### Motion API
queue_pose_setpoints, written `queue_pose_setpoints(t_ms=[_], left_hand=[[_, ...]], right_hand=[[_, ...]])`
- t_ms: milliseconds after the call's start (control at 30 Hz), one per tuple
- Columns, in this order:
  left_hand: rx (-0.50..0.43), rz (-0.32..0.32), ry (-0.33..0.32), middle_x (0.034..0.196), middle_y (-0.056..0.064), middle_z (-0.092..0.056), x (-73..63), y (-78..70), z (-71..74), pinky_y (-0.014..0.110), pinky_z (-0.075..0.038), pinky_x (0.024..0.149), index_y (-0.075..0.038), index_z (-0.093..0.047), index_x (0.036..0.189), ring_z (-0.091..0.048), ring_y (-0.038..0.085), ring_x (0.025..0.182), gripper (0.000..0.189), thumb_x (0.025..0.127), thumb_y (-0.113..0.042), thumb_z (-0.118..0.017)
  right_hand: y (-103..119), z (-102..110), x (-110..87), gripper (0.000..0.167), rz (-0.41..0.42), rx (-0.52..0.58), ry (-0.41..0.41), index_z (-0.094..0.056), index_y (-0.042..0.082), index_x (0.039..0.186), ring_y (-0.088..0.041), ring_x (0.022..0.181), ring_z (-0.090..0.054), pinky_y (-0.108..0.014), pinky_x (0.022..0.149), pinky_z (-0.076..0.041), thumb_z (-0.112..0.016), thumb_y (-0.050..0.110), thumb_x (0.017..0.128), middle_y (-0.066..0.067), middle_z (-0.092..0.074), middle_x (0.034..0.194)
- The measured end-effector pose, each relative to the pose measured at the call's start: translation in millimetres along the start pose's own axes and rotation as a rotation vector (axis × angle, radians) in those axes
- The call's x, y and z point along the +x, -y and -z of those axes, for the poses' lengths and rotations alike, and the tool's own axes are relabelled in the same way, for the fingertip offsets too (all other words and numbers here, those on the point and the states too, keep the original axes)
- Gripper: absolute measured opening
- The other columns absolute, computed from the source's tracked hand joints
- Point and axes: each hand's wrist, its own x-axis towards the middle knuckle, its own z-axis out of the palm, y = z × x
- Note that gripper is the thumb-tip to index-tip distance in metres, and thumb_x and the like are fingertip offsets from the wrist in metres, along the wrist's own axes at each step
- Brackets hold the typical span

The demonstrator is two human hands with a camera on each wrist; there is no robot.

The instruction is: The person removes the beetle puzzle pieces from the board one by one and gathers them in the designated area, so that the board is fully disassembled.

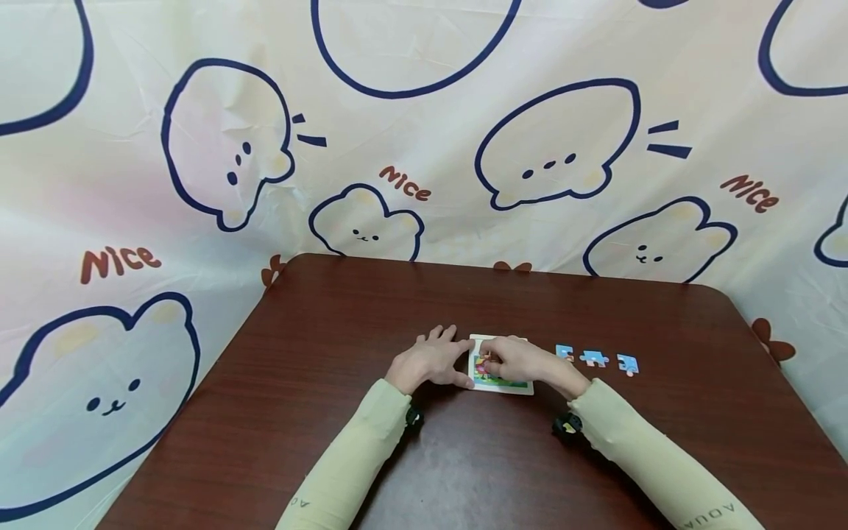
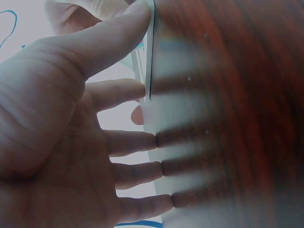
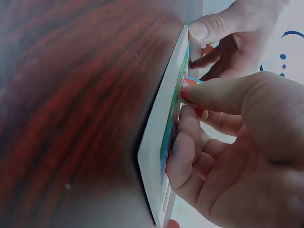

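A white-bordered jigsaw puzzle tray with a colourful picture lies flat on the table. At its left edge is my left hand, fingers spread and straight; the thumb and index fingertip touch the tray rim, and the other fingertips rest on the table. Over the tray, my right hand has its fingers curled and pinches a puzzle piece with red on it against the picture. Fingers hide most of that piece and much of the picture. Three loose blue puzzle pieces, left, middle and right, lie right of the tray.
The dark brown wooden table extends around the tray on all sides. A pale cloth with blue cartoon outlines hangs behind and beside it. Each wrist wears a small black device, one on the left and one on the right.
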Motion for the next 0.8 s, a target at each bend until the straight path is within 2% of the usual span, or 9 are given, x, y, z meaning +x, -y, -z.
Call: queue_pose_setpoints(t_ms=[200,367,500,633,700,800], left_hand=[[0.015,0.004,0.001,0.165,0.012,-0.017,0.2,0.1,-0.4,0.058,-0.021,0.119,-0.033,-0.033,0.153,-0.013,0.036,0.152,0.078,0.087,-0.058,-0.065],[0.013,0.006,-0.004,0.165,0.012,-0.017,-0.5,0.2,-0.8,0.058,-0.021,0.119,-0.033,-0.034,0.153,-0.013,0.036,0.152,0.078,0.087,-0.057,-0.066],[0.012,0.008,-0.001,0.165,0.012,-0.017,-1.2,-0.4,-0.9,0.057,-0.021,0.119,-0.033,-0.033,0.154,-0.013,0.036,0.152,0.078,0.087,-0.057,-0.066],[0.017,0.004,-0.001,0.165,0.012,-0.016,-0.8,-1.0,-0.8,0.057,-0.020,0.119,-0.033,-0.033,0.153,-0.013,0.036,0.152,0.077,0.087,-0.057,-0.065],[0.019,0.006,-0.003,0.165,0.012,-0.017,-0.4,-1.3,-0.9,0.057,-0.021,0.119,-0.032,-0.034,0.153,-0.013,0.036,0.152,0.077,0.087,-0.057,-0.066],[0.015,0.011,-0.004,0.165,0.011,-0.017,0.3,-1.6,-0.9,0.056,-0.020,0.119,-0.032,-0.034,0.153,-0.013,0.035,0.152,0.077,0.087,-0.056,-0.066]], right_hand=[[-3,-1,-0.4,0.010,0.013,0.086,-0.020,-0.068,0.014,0.102,-0.008,0.059,-0.043,-0.022,0.057,-0.034,-0.061,0.013,0.096,0.005,-0.054,0.074],[-8,-2,-0.4,0.013,0.015,0.147,-0.046,-0.069,0.015,0.097,-0.008,0.058,-0.047,-0.022,0.055,-0.037,-0.057,0.018,0.099,0.005,-0.053,0.070],[-12,0,-2.7,0.020,0.007,0.249,-0.047,-0.068,0.013,0.097,-0.009,0.056,-0.051,-0.024,0.055,-0.043,-0.051,0.022,0.103,0.004,-0.057,0.070],[-16,7,-8.5,0.025,0.005,0.348,-0.045,-0.067,0.009,0.104,-0.012,0.053,-0.050,-0.025,0.054,-0.044,-0.047,0.023,0.105,-0.001,-0.058,0.068],[-18,11,-12.1,0.026,-0.006,0.361,-0.050,-0.068,0.009,0.106,-0.013,0.053,-0.049,-0.025,0.052,-0.042,-0.047,0.025,0.105,-0.003,-0.055,0.067],[-24,17,-18.6,0.026,-0.024,0.358,-0.069,-0.069,0.011,0.108,-0.014,0.059,-0.050,-0.025,0.054,-0.042,-0.049,0.028,0.104,-0.002,-0.057,0.073]])
